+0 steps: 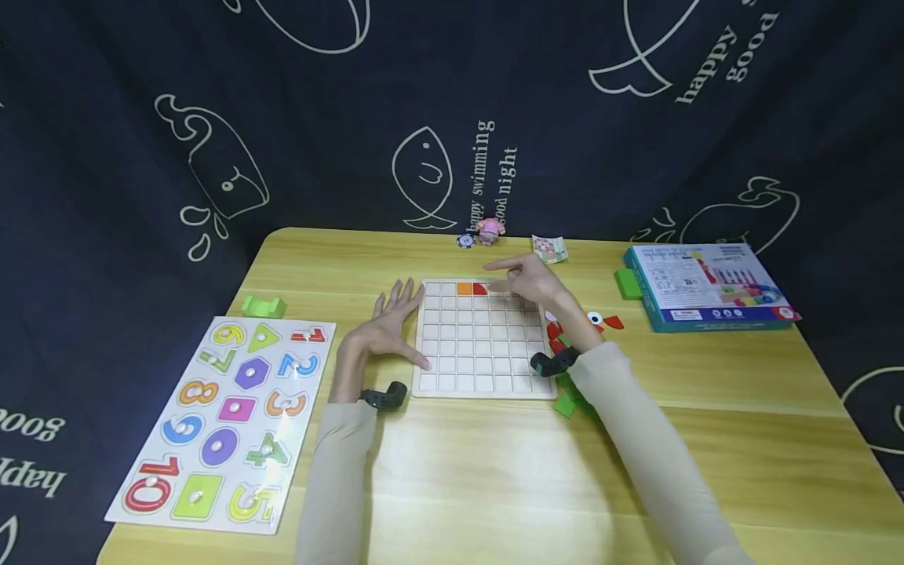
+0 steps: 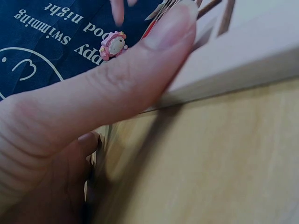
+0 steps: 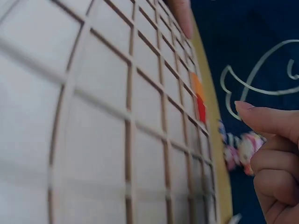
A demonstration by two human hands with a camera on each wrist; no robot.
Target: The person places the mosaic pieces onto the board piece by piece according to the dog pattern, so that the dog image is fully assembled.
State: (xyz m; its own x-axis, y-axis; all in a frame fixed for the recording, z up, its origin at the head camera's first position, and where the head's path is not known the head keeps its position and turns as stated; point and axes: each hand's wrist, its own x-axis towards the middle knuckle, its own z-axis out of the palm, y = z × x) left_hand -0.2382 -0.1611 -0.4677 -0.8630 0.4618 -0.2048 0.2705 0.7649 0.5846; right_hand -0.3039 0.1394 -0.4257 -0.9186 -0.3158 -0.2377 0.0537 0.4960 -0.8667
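A white grid board (image 1: 466, 337) with raised square cells lies mid-table. In its far row sit an orange square tile (image 1: 464, 289) and a red curved-edged tile (image 1: 479, 289), side by side. My left hand (image 1: 381, 329) is at the board's left edge, fingers spread, the thumb touching the near-left rim. Over the far right of the board hovers my right hand (image 1: 530, 281), its index finger stretched left and other fingers bent. Nothing shows between its fingers in the right wrist view, where the red tile (image 3: 201, 108) is apart from the hand.
Red and green pieces (image 1: 565, 404) lie right of the board, partly under the right forearm. A number puzzle (image 1: 233, 424) is at left, near a green block (image 1: 264, 307). A boxed set (image 1: 709, 286) stands right. Behind the board are a pink figurine (image 1: 490, 231) and a card (image 1: 549, 249).
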